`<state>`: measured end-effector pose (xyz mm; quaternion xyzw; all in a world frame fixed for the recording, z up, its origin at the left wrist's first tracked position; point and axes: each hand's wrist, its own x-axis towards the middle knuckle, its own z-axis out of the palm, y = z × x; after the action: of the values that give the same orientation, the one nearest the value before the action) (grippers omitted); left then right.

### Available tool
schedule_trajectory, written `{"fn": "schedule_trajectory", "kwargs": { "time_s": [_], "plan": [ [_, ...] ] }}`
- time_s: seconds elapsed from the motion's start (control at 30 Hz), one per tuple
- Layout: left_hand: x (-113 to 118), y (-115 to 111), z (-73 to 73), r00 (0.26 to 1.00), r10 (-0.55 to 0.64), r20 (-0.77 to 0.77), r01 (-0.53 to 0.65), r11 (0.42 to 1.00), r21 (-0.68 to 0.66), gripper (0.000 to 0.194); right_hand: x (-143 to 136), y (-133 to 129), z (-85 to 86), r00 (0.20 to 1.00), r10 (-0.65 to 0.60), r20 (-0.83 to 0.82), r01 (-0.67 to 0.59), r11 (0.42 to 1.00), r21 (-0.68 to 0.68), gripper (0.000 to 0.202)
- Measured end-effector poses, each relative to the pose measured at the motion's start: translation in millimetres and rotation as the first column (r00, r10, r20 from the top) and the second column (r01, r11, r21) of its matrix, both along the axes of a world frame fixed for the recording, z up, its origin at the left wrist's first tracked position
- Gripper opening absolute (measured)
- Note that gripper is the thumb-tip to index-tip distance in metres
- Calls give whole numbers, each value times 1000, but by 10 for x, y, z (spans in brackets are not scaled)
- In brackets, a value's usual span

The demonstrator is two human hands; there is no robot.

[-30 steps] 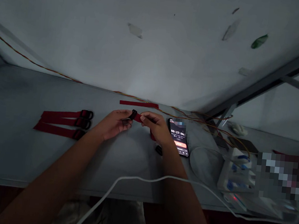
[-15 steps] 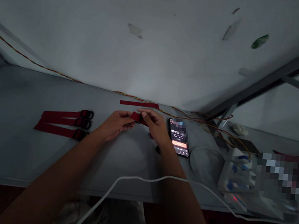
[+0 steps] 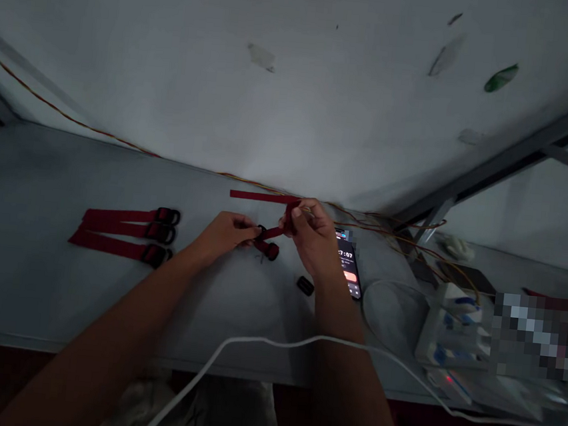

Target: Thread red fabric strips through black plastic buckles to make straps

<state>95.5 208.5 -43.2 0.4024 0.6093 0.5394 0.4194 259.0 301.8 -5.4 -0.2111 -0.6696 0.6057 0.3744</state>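
L hand (image 3: pixel 234 235) pinching blk buckle (image 3: pixel 261 232), R hand (image 3: pixel 309 232) gripping red strap (image 3: pixel 273 233) over bench (image 3: pixel 234 315), nearer back edge than front; prob apart to keep strap taut. Flat red strip (image 3: pixel 260 197) along back edge, likely leaves wkg room.

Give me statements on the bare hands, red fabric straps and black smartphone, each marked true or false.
1. The left hand pinches a black plastic buckle on a red fabric strap. True.
2. The right hand is holding nothing. False: it grips that red fabric strap.
3. A black smartphone lies right of the right hand. True.
4. That smartphone is switched off. False: its screen is lit.
5. Three flat red fabric straps lie left of both hands. True.
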Motion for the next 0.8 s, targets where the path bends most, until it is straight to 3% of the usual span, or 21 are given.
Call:
{"fn": "schedule_trajectory", "kwargs": {
  "time_s": [0.2, 0.3, 0.53, 0.67, 0.8],
  "plan": [
    [-9, -17, -18, 986, -29, -162, 30, 1000, 0, 25, -45, -34, -6, 999, 47, -27, -50, 991, -125, 32],
    [-12, -8, -47, 978, -29, -209, 31, 999, 8, 21, -28, -25, -23, 997, 44, 70, -34, 991, -132, 29],
    [-9, 25, -108, 999, 16, -38, -16, 1000, 22, 16, 25, 30, -85, 884, 16, 467, -53, 996, 67, 25],
    [-11, 24, -124, 1000, 1, -1, -1, 1000, 25, 20, 2, 40, -129, 836, -52, 547, -33, 989, 144, 20],
    [-16, 24, -134, 999, -34, 19, 34, 999, 10, 23, -15, 55, -182, 841, -57, 538, -23, 990, 141, 21]
  ]
}}
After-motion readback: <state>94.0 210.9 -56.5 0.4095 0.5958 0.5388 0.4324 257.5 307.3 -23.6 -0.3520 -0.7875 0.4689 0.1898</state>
